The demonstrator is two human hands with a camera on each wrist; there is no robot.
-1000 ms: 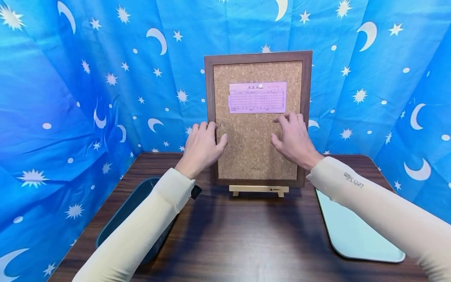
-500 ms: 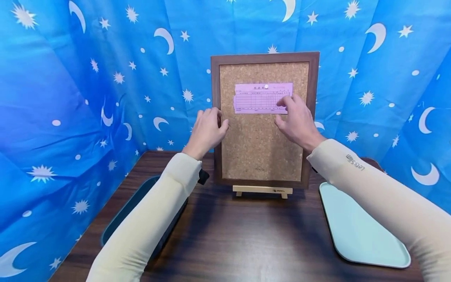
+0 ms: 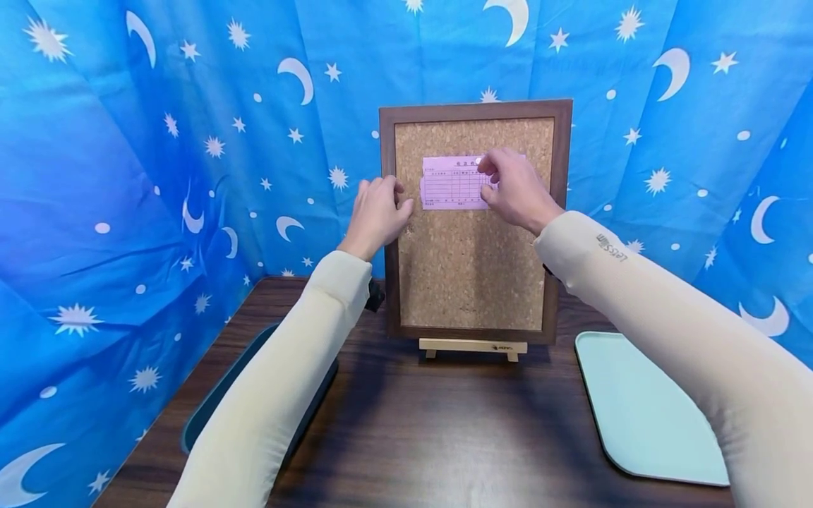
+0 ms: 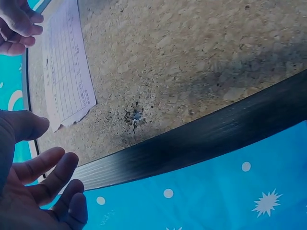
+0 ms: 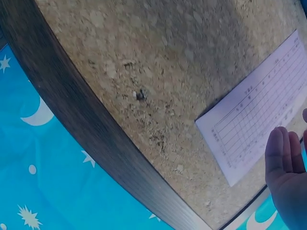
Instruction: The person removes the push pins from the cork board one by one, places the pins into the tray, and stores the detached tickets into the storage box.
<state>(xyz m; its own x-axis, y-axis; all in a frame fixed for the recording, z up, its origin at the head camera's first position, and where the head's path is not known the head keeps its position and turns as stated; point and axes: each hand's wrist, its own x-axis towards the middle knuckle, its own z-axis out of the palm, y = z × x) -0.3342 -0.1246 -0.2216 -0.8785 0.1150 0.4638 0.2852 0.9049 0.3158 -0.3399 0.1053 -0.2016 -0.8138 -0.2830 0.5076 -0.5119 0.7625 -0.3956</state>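
A pink printed slip (image 3: pixel 444 185) hangs on a cork board (image 3: pixel 470 275) with a dark wooden frame. A white push pin (image 3: pixel 479 161) near the slip's top edge shows beside my right index fingertip. My right hand (image 3: pixel 517 187) covers the slip's right part, thumb and index finger bent and apart; its fingers (image 5: pixel 283 153) overlap the slip's edge in the right wrist view. My left hand (image 3: pixel 377 212) is at the board's left frame, holding nothing. Its thumb and fingers (image 4: pixel 53 187) are spread and loosely bent in the left wrist view, near the frame strip (image 4: pixel 201 129).
The board stands on a small wooden easel (image 3: pixel 473 346) on the dark table (image 3: pixel 432 430). A dark teal tray (image 3: pixel 219 395) lies at the left, partly under my left sleeve. To the right lies a pale green tray (image 3: pixel 641 409). A blue star-and-moon curtain (image 3: pixel 203 106) hangs behind.
My right hand has risen from below the slip and moved left across it to the push pin. The left hand has moved up along the frame's left side.
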